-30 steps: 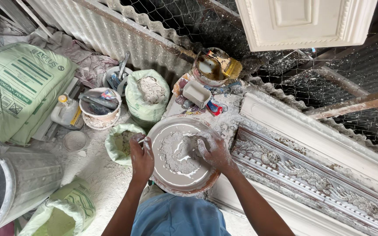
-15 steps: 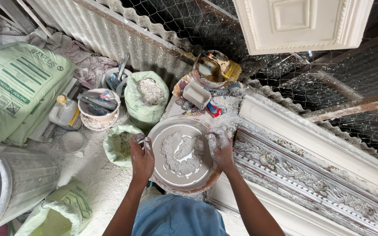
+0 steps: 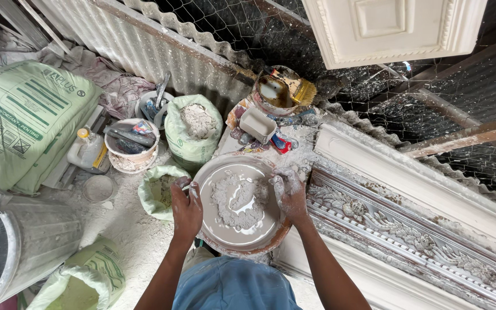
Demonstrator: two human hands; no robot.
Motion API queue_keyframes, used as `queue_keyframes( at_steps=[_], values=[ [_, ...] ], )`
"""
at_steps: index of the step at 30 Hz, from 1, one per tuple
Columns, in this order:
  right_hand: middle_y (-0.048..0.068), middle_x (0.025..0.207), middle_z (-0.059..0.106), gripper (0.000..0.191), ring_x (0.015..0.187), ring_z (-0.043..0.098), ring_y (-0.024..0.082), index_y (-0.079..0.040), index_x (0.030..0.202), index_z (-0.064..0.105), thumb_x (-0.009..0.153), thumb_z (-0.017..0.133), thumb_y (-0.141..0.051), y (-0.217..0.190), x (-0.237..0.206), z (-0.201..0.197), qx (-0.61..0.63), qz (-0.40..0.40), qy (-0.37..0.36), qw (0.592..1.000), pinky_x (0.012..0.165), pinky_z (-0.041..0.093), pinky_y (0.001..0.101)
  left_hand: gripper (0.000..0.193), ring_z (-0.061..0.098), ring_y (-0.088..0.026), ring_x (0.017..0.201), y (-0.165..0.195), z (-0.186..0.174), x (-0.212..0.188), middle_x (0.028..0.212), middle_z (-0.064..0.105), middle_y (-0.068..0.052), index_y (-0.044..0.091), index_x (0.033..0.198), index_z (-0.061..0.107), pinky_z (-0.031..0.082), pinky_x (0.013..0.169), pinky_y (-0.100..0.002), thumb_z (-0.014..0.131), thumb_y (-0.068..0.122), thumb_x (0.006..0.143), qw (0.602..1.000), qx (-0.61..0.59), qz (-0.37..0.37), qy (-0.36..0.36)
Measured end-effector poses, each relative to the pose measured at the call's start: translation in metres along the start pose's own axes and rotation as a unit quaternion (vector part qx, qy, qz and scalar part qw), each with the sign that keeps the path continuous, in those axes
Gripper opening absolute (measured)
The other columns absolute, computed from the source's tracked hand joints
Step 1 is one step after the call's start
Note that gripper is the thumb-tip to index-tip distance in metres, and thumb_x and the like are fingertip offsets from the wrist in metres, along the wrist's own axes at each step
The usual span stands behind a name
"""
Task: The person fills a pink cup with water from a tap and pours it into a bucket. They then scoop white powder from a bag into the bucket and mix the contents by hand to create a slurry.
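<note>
below, left hand [image 3: 186, 208] gripping basin [image 3: 213, 229] rim, right hand [image 3: 289, 194] plaster-coated, fingers curled on opposite rim

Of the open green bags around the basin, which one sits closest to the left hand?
The small crumpled green bag, just outside the basin's rim beside the left hand. The fuller bag stands farther back by the corrugated wall; the third lies lower left.

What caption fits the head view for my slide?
Both hands, left hand and plaster-coated right hand, grip the rim of a round basin of wet plaster beside an ornate moulding.
</note>
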State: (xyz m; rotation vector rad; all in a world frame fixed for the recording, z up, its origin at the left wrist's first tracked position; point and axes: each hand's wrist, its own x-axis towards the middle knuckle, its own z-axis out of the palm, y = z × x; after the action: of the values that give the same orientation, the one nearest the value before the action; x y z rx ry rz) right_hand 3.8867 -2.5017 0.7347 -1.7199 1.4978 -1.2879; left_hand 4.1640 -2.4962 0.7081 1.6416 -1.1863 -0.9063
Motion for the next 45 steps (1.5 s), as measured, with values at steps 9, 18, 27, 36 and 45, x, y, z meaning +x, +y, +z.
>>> queue_keyframes(
  at_steps=[9, 18, 27, 36, 45],
  values=[
    [0.011, 0.099, 0.075, 0.014, 0.092, 0.074, 0.021, -0.002, 0.111, 0.065, 0.096, 0.063, -0.002, -0.003, 0.002, -0.001, -0.052, -0.006, 0.006, 0.999, 0.083, 0.058, 0.0330, 0.043, 0.061, -0.039, 0.104, -0.001, 0.001, 0.002, 0.115, 0.060, -0.027, -0.006, 0.123, 0.048, 0.047, 0.094, -0.049, 0.047, 0.034, 0.106, 1.000, -0.006, -0.026, -0.017],
    [0.011, 0.097, 0.075, 0.017, 0.088, 0.074, 0.020, -0.003, 0.112, 0.064, 0.095, 0.063, -0.002, 0.003, 0.002, -0.001, -0.037, -0.020, -0.002, 0.999, 0.082, 0.058, 0.0335, 0.055, 0.058, -0.044, 0.111, -0.008, 0.002, 0.003, 0.123, 0.057, -0.032, -0.011, 0.130, 0.046, 0.043, 0.100, -0.050, 0.046, 0.039, 0.106, 0.999, 0.011, -0.041, -0.023],
    [0.010, 0.097, 0.077, 0.015, 0.088, 0.076, 0.020, -0.003, 0.110, 0.067, 0.095, 0.063, -0.002, -0.001, 0.002, -0.002, -0.049, 0.008, 0.000, 0.999, 0.082, 0.058, 0.0329, 0.053, 0.056, -0.043, 0.112, -0.026, 0.007, 0.002, 0.125, 0.055, -0.030, -0.010, 0.132, 0.046, 0.042, 0.101, -0.050, 0.043, 0.037, 0.108, 1.000, 0.010, 0.005, -0.006],
    [0.010, 0.094, 0.075, 0.014, 0.086, 0.075, 0.021, -0.002, 0.110, 0.065, 0.097, 0.061, -0.003, -0.001, 0.003, 0.000, -0.034, 0.025, -0.012, 0.999, 0.079, 0.058, 0.0339, 0.047, 0.059, -0.041, 0.110, -0.008, 0.002, -0.001, 0.120, 0.059, -0.028, -0.007, 0.127, 0.049, 0.045, 0.099, -0.049, 0.045, 0.035, 0.107, 0.999, -0.014, -0.035, -0.007],
    [0.009, 0.105, 0.073, 0.014, 0.093, 0.074, 0.027, -0.005, 0.108, 0.068, 0.095, 0.064, -0.003, 0.023, -0.004, -0.002, -0.152, -0.070, -0.052, 0.985, 0.083, 0.058, 0.0386, 0.054, 0.055, -0.050, 0.118, 0.045, -0.012, -0.012, 0.132, 0.051, -0.034, -0.005, 0.143, 0.043, 0.048, 0.098, -0.053, 0.060, 0.010, 0.094, 0.990, 0.081, 0.116, 0.008]
  ],
)
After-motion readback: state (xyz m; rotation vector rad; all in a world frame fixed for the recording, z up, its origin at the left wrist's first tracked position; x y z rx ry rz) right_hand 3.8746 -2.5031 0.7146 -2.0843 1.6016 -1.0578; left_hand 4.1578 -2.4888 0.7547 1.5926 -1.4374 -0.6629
